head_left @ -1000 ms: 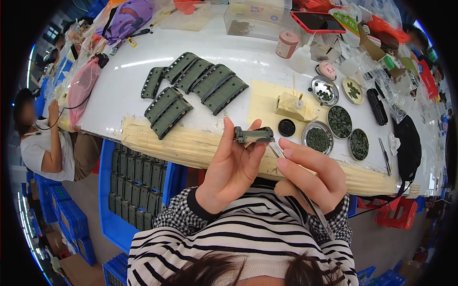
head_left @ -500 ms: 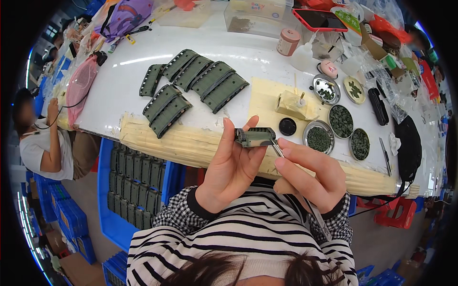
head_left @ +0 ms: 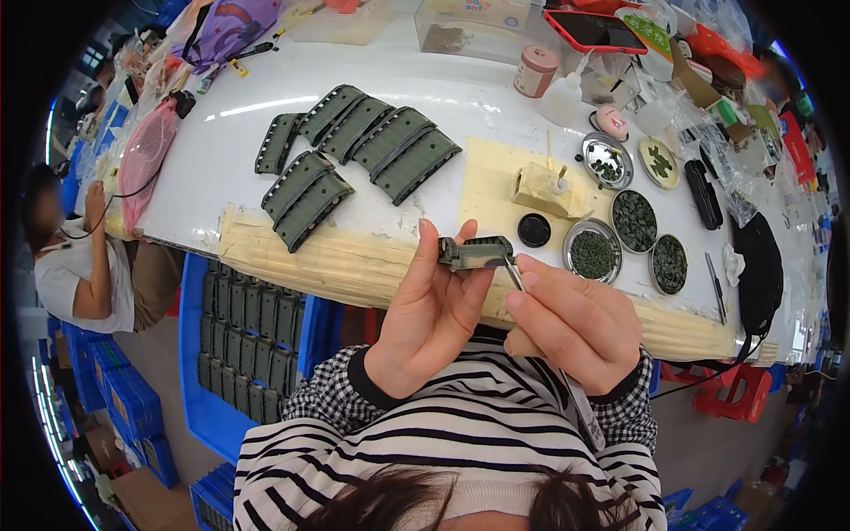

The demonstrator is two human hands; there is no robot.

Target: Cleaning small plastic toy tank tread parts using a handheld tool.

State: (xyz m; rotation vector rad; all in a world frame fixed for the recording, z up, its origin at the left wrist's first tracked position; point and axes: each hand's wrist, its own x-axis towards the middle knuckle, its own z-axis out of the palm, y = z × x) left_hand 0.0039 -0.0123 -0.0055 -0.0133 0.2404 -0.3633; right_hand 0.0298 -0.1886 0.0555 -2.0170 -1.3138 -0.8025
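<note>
Between the thumb and fingers of my left hand [head_left: 429, 310] is a small green and tan camouflage-coloured model part [head_left: 475, 254], held above the table's front edge. My right hand [head_left: 580, 323] grips a pair of metal tweezers [head_left: 515, 276]. Their tips touch or nearly touch the right end of the part; anything pinched in them is too small to make out. Beyond my hands, several dark green curved model pieces [head_left: 403, 155] lie in rows on the table. Right of the part sit round tins of small green parts, one of them a silver tin [head_left: 592, 281].
A tape-covered block [head_left: 551, 192] stands on yellow paper by a black round lid [head_left: 533, 230]. A blue crate [head_left: 190, 354] with rows of green pieces is below the table at left. A phone [head_left: 595, 33], bottle and bags crowd the back right. Another person [head_left: 84, 283] sits at far left.
Both hands keep nearly the same pose, the tweezers still at the part's right end. My right hand has shifted very slightly, and the whole view has moved a little.
</note>
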